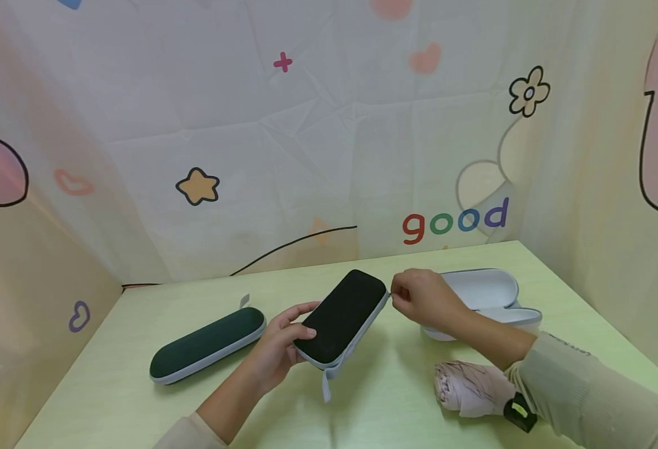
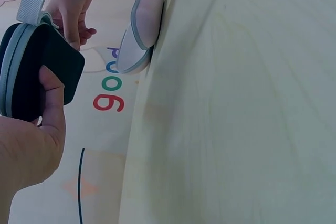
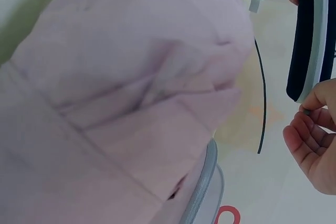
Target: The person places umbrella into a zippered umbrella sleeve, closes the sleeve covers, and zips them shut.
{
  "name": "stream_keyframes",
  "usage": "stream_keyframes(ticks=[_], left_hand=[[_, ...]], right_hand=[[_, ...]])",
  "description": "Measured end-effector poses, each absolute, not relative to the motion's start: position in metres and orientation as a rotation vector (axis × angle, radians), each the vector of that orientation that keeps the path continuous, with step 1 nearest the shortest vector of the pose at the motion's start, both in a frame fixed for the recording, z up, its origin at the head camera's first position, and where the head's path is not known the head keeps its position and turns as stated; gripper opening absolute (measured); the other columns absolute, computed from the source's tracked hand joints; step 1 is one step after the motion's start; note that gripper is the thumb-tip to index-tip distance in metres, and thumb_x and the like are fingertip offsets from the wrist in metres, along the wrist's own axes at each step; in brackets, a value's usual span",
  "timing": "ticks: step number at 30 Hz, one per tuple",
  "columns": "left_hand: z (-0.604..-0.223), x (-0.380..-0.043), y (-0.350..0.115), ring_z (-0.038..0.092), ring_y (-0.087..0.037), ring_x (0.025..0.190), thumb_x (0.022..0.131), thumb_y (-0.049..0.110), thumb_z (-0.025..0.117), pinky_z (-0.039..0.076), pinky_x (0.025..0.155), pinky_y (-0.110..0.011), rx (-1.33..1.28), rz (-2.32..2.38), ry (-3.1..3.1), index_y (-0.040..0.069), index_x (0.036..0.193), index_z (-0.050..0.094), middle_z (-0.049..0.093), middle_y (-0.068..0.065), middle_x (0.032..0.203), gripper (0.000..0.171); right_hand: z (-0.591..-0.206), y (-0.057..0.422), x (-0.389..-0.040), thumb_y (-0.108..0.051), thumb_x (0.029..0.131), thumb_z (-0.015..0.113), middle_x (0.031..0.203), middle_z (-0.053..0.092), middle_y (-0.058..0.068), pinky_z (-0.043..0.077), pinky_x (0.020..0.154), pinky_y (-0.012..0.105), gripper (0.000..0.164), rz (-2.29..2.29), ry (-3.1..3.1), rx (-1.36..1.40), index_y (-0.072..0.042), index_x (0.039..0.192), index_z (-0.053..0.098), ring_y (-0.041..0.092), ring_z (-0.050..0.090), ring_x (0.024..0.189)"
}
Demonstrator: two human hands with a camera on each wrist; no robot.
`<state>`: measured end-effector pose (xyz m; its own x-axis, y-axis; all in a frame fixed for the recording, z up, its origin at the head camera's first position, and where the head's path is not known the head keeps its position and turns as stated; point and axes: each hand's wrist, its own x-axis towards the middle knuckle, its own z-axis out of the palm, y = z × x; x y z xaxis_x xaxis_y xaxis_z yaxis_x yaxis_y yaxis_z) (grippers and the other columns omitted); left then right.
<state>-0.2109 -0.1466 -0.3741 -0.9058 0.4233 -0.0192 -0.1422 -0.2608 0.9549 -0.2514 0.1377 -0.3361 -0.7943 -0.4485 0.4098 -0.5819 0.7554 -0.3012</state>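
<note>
Tilted above the table, a black zip-up case (image 1: 344, 317) with a grey zip band and a fabric loop is gripped by my left hand (image 1: 278, 343). The left thumb lies over the case's upper face in the head view. At the case's far right corner, my right hand (image 1: 426, 300) pinches a small zipper pull (image 3: 306, 112). In the right wrist view the curled fingers hide most of that pull. The zip band looks closed along the visible side.
A dark green case (image 1: 208, 343) with a grey edge lies at the left. Behind my right forearm stands a white case (image 1: 483, 287) with its lid up. A rolled pink umbrella (image 1: 469, 388) lies below that forearm. Printed cloth (image 1: 306, 137) walls the table (image 1: 385, 411).
</note>
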Motion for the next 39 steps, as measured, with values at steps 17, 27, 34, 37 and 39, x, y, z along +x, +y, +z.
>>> stream_keyframes(ticks=[17, 27, 34, 37, 39], left_hand=[[-0.380, -0.213, -0.157, 0.064, -0.017, 0.097, 0.080, 0.001, 0.044, 0.050, 0.080, -0.034, 0.383, 2.173, 1.650, 0.012, 0.124, 0.061, 0.064, -0.003, 0.115, 0.048], [-0.386, -0.220, -0.159, 0.064, -0.014, 0.096, 0.073, 0.000, 0.045, 0.052, 0.078, -0.027, 0.533, 2.072, 1.544, 0.022, 0.115, 0.070, 0.067, -0.001, 0.113, 0.053], [-0.389, -0.223, -0.161, 0.061, -0.015, 0.105, 0.082, 0.004, 0.042, 0.052, 0.082, -0.028, 0.495, 2.090, 1.505, 0.018, 0.125, 0.064, 0.062, -0.002, 0.122, 0.051], [-0.389, -0.223, -0.161, 0.061, -0.017, 0.107, 0.090, 0.008, 0.041, 0.052, 0.084, -0.028, 0.368, 2.157, 1.530, 0.014, 0.128, 0.059, 0.059, -0.004, 0.125, 0.043], [-0.389, -0.223, -0.159, 0.062, -0.017, 0.106, 0.094, 0.012, 0.042, 0.053, 0.084, -0.028, 0.264, 2.208, 1.548, 0.014, 0.128, 0.058, 0.059, -0.004, 0.125, 0.037]], right_hand=[[-0.335, 0.140, -0.255, 0.000, 0.084, 0.070, 0.072, 0.060, -0.004, 0.048, 0.062, 0.028, 0.006, 0.613, -2.607, 0.876, -0.006, 0.083, 0.070, 0.012, 0.050, 0.066], [-0.338, 0.138, -0.254, 0.002, 0.083, 0.070, 0.074, 0.062, -0.004, 0.049, 0.063, 0.030, 0.010, 0.634, -2.600, 0.946, -0.008, 0.081, 0.070, 0.011, 0.052, 0.067], [-0.339, 0.141, -0.255, 0.000, 0.087, 0.067, 0.075, 0.061, -0.003, 0.048, 0.065, 0.031, 0.009, 0.762, -2.719, 0.881, -0.009, 0.085, 0.068, 0.013, 0.052, 0.069], [-0.337, 0.143, -0.253, -0.002, 0.090, 0.064, 0.075, 0.059, -0.002, 0.047, 0.066, 0.032, 0.008, 0.904, -2.798, 0.766, -0.009, 0.088, 0.067, 0.015, 0.051, 0.070], [-0.337, 0.144, -0.251, -0.003, 0.091, 0.062, 0.074, 0.059, -0.001, 0.047, 0.066, 0.032, 0.007, 1.007, -2.835, 0.690, -0.008, 0.088, 0.065, 0.016, 0.053, 0.071]])
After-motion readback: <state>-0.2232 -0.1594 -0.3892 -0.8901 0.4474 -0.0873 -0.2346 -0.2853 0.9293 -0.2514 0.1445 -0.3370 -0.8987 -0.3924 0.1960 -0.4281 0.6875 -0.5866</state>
